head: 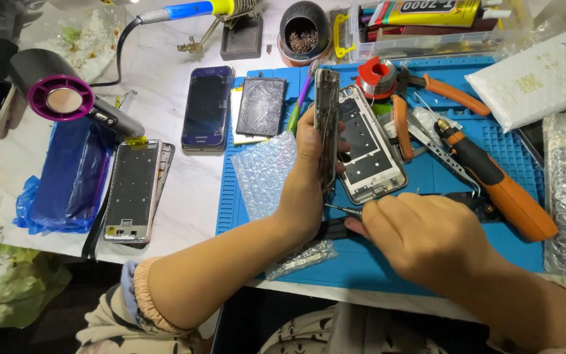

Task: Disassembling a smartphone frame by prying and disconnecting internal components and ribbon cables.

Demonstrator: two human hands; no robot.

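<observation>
At the left of the frame a purple-mouthed hair dryer and a bare phone frame lie on the white surface. At the centre, over the blue mat, the left hand holds a phone body upright on its edge, fingers wrapped tight around it. Just right of it and lower, the right hand has its fingers pinched on a thin screwdriver, tip at the phone body's lower end.

A blue mat lies on the counter, bearing orange pliers; beside it, 1 dark phone, a purple-ringed dryer.
</observation>
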